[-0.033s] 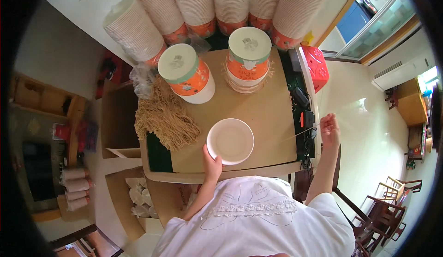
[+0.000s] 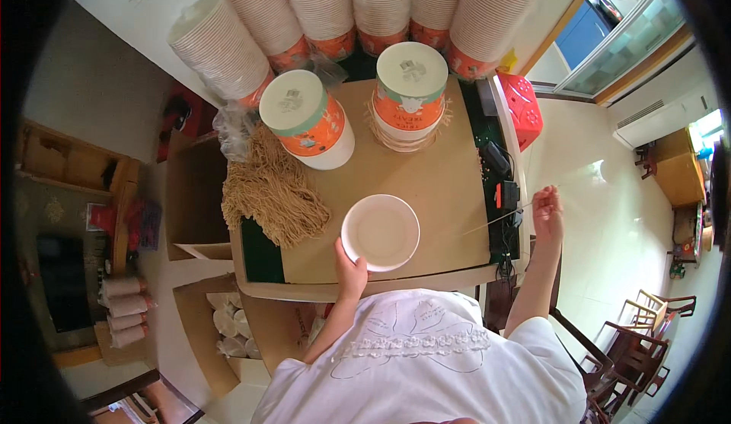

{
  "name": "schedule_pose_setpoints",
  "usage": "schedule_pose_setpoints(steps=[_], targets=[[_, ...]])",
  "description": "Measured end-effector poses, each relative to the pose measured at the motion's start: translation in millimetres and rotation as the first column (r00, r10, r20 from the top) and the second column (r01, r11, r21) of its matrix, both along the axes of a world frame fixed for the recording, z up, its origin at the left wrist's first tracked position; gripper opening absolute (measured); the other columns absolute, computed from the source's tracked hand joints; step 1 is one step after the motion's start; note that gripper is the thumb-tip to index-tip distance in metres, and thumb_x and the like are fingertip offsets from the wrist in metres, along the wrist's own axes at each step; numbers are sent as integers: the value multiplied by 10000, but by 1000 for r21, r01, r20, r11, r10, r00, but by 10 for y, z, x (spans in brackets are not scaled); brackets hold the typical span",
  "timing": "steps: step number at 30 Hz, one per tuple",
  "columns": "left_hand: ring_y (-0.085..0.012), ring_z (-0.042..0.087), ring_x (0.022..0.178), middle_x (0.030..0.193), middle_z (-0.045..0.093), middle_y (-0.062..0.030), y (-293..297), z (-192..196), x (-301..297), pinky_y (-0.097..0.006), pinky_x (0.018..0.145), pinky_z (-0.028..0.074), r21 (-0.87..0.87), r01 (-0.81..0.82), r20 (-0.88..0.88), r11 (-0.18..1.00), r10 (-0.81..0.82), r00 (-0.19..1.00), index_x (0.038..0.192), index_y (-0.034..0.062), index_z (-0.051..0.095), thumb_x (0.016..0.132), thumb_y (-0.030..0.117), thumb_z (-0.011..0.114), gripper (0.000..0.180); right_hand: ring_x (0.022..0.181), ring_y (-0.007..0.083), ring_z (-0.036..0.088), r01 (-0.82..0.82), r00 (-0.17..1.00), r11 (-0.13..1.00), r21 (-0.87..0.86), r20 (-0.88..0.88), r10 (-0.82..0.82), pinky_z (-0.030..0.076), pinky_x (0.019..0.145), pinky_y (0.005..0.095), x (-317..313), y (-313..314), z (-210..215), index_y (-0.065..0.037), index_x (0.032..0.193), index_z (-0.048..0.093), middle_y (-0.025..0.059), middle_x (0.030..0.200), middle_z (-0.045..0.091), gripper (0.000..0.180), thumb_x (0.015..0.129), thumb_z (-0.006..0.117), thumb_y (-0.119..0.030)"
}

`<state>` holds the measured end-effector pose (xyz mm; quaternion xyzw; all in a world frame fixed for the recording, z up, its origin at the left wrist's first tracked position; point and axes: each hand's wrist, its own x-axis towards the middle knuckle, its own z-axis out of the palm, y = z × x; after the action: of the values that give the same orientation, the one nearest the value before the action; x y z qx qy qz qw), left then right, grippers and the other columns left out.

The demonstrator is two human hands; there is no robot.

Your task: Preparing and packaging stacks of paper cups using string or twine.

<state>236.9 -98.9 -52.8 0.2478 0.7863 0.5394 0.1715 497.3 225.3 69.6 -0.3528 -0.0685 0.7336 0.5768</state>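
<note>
My left hand (image 2: 351, 276) grips the rim of a white paper cup (image 2: 381, 232), thumb over the edge, its round opening facing up. The cup is above the brown cardboard sheet (image 2: 449, 196) near the table's front edge. Past the table's right edge, my right hand (image 2: 547, 212) is raised with its fingers pinched on a thin cord (image 2: 500, 217). This cord runs taut toward the cup and fades from sight short of it. A tan bundle of cords (image 2: 276, 196) lies left of the cup. Behind stand two upside-down orange-and-white cup stacks (image 2: 314, 136), (image 2: 411, 108), the right one with cords around its base.
Tall wrapped stacks of paper cups (image 2: 316, 5) line the back of the table. Black adapters and cables (image 2: 502, 196) lie along the right edge, with a red plastic stool (image 2: 519, 112) beyond. An open cardboard box (image 2: 202, 325) with white cups sits at lower left.
My right hand has shifted very slightly to the right with the cord. The left hand and the cup stay almost where they were.
</note>
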Motion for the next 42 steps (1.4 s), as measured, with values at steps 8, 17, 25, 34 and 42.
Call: schedule_pose_setpoints(steps=[8, 17, 25, 34, 42], targets=[[-347, 405, 1156, 1256, 380, -227, 105, 222, 179, -398, 970, 333, -64, 44, 237, 997, -28, 971, 1301, -8, 236, 683, -52, 449, 656, 473, 60, 248, -72, 997, 975, 208, 43, 65, 215, 402, 201, 112, 188, 11, -28, 943, 513, -31, 568, 307, 126, 897, 463, -135], [-274, 419, 1135, 1239, 389, -179, 121, 377, 86, -368, 932, 367, -68, 112, 120, 991, -104, 987, 1296, 11, 270, 732, 18, 588, 648, 415, 29, 294, -536, 755, 837, 113, 508, 415, 212, 371, 188, -893, -540, 266, -66, 860, 565, -75, 514, 317, 114, 858, 541, -178], [-236, 548, 944, 1054, 555, -131, 393, 715, -211, -317, 794, 462, -20, 103, 78, 995, -101, 992, 1096, 29, 542, 765, 83, 620, 344, 477, 5, 308, -870, 434, 489, -61, 374, 820, 230, 421, 165, -1480, -1250, 37, -59, 848, 557, -77, 600, 403, 90, 865, 544, -146], [-148, 589, 793, 877, 617, -79, 683, 852, -442, -244, 706, 461, 53, 127, 79, 990, -131, 988, 981, 16, 622, 799, 58, 582, 191, 460, 17, 296, -912, 209, 348, -219, 480, 852, 211, 410, 185, -1762, -1584, -355, -82, 798, 563, -76, 588, 409, 121, 848, 582, -191], [-90, 553, 734, 814, 602, -18, 674, 914, -376, -216, 686, 448, 297, 244, 600, 923, -379, 705, 995, 6, 630, 779, 68, 633, 225, 508, 8, 346, -929, 310, 364, -71, 387, 868, 269, 424, 179, -1740, -1624, -283, -79, 818, 580, -69, 642, 481, 148, 857, 570, -221]])
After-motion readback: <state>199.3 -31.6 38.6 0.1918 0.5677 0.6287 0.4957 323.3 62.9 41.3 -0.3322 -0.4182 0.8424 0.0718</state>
